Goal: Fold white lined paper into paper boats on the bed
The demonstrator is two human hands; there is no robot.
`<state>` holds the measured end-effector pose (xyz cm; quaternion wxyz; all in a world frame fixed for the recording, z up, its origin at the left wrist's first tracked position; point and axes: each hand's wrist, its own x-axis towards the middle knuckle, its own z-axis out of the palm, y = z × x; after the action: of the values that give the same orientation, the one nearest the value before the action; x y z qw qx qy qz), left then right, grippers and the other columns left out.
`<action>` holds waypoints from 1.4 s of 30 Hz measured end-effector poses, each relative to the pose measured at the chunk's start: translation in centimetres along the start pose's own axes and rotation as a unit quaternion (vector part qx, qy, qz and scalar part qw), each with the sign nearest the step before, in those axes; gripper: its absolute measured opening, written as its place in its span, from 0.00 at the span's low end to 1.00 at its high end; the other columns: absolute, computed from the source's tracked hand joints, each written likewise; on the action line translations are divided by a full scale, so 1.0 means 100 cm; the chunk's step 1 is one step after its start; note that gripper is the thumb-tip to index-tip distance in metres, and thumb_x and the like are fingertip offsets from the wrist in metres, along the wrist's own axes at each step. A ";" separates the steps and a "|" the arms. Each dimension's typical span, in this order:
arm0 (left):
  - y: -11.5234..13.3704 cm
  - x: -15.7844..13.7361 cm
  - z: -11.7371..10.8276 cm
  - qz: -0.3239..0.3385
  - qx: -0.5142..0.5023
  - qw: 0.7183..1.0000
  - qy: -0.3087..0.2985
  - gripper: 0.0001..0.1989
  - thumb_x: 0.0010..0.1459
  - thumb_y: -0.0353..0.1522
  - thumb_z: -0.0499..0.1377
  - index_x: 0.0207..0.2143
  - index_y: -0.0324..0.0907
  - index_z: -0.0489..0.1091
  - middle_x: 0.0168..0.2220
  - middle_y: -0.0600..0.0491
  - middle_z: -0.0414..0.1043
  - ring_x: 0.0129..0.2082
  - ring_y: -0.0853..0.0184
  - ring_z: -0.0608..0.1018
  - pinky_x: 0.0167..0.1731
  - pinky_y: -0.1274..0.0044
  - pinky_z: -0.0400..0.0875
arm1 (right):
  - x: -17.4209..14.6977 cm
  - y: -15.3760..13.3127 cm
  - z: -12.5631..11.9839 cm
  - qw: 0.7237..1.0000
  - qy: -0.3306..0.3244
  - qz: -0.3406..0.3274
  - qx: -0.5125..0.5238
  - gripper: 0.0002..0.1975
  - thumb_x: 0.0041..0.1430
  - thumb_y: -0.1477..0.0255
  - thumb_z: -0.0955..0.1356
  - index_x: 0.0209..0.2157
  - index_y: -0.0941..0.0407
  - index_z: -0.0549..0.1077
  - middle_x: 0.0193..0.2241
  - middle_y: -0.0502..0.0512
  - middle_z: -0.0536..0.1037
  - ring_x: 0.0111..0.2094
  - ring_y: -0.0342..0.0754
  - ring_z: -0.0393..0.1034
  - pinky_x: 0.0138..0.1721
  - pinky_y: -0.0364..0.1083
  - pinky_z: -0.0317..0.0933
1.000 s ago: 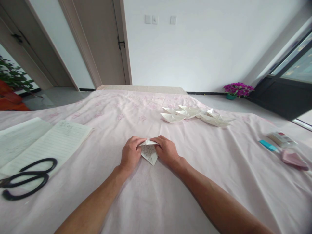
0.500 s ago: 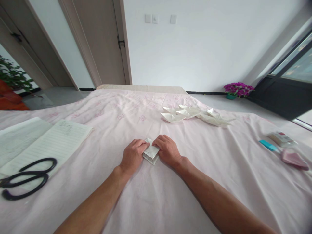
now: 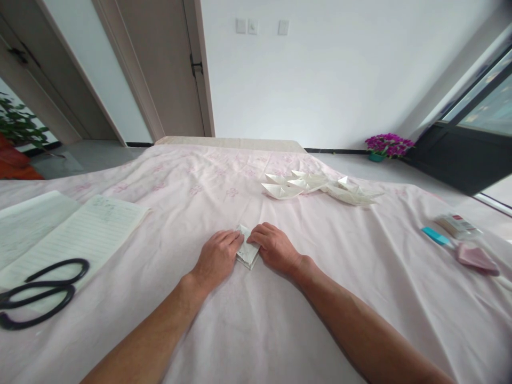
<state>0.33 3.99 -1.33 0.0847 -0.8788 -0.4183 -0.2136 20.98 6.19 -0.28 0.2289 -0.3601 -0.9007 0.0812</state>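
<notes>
- one small white diamond-shaped folded paper (image 3: 248,255), faintly marked, on the pale pink flower-patterned cloth (image 3: 224,330); in the head view it lies flat between both hands, point toward the wearer, lower layers showing along its near edges.
- step, as judged: flattening the layers. best done with near corners and edges matched before pressure; one side held firm, creases run from centre outward; light touch at the points, where thin paper may skew or tear.
- left hand (image 3: 218,250), one: part-curled, fingers close together, tips laid over the paper's left side.
- right hand (image 3: 276,248), one: more tightly curled, fingertips bearing on the paper's right side.
- grip, both: contact plain; whether either pinches from beneath or merely presses cannot be told, the undersides being hidden.
- several white folded-paper boats (image 3: 282,193), grouped beyond the right hand, well apart from the paper.
- one pair of black loop-handled scissors (image 3: 52,284), at far left, partly over lined white sheets (image 3: 108,229).
</notes>
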 end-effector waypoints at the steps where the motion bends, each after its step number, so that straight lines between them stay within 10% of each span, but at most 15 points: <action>1: 0.001 0.000 -0.001 0.006 0.005 1.000 -0.009 0.16 0.61 0.24 0.53 0.50 0.37 0.72 0.49 0.45 0.75 0.50 0.60 0.75 0.53 0.67 0.68 | 0.000 0.000 0.000 1.000 -0.002 -0.002 -0.001 0.19 0.52 0.88 0.62 0.39 0.55 0.75 0.37 0.55 0.75 0.39 0.48 0.64 0.42 0.45 0.59; 16: 0.015 -0.002 -0.013 -0.029 0.037 0.992 -0.116 0.26 0.56 0.28 0.52 0.59 0.35 0.62 0.61 0.41 0.64 0.61 0.57 0.66 0.62 0.64 0.55 | -0.001 0.003 -0.007 0.999 -0.015 -0.026 0.029 0.25 0.45 0.89 0.62 0.40 0.54 0.78 0.38 0.55 0.76 0.40 0.48 0.67 0.43 0.46 0.62; 30: 0.016 -0.002 -0.003 -0.053 -0.001 0.998 -0.041 0.19 0.62 0.31 0.52 0.53 0.35 0.69 0.57 0.40 0.69 0.58 0.58 0.70 0.58 0.65 0.66 | 0.001 0.004 0.002 0.994 0.039 0.046 0.093 0.17 0.48 0.87 0.62 0.29 0.55 0.78 0.35 0.52 0.79 0.38 0.46 0.70 0.46 0.46 0.63; 42: 0.017 -0.002 -0.005 -0.042 -0.074 0.996 -0.040 0.19 0.59 0.31 0.58 0.53 0.39 0.70 0.57 0.45 0.70 0.57 0.62 0.71 0.57 0.70 0.67 | -0.001 0.005 0.002 0.991 0.032 0.127 0.010 0.20 0.52 0.83 0.62 0.44 0.57 0.76 0.34 0.55 0.76 0.37 0.47 0.70 0.40 0.43 0.62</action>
<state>1.44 2.62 -0.92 -0.0063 -0.8720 -0.4410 -0.2121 21.25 6.53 -0.63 0.2492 -0.4717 -0.8391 0.1066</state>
